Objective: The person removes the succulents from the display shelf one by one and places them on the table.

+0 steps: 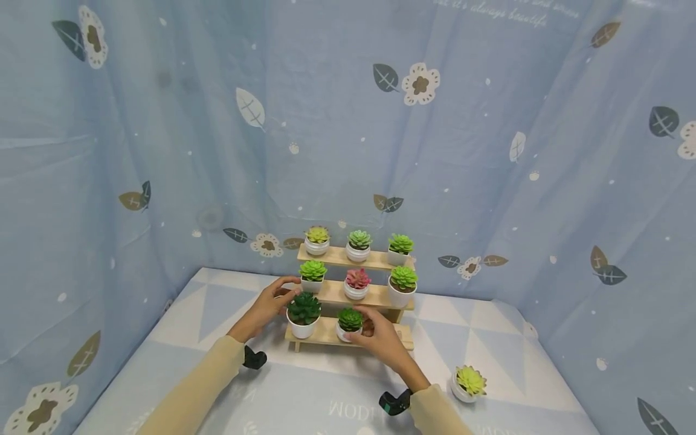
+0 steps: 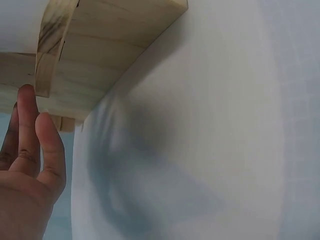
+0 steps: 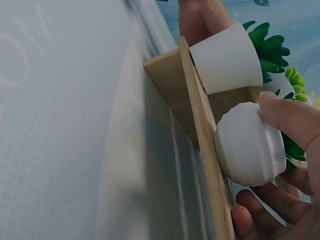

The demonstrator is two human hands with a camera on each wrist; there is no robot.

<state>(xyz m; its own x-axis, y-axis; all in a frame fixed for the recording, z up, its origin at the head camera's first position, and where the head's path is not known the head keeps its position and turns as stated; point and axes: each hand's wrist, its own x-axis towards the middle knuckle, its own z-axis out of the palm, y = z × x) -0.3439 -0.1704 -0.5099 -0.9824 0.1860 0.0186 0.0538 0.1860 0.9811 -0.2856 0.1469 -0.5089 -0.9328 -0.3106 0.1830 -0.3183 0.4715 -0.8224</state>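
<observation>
A three-tier wooden stand holds several potted succulents. On its lowest tier, my right hand grips a small dark-green succulent; the right wrist view shows thumb and fingers around its round white pot. That pot sits on or right against the board. At the stand's left end, my left hand is beside a larger dark-green succulent in a white pot, its fingers extended and slightly bent. In the left wrist view, those fingers are by the stand's wooden underside; contact cannot be told.
Higher tiers carry more succulents, including a red one in the middle and a yellow-green one at top left. Another yellow-green succulent lies tilted on the patterned tabletop, right of my right arm. A blue curtain hangs behind.
</observation>
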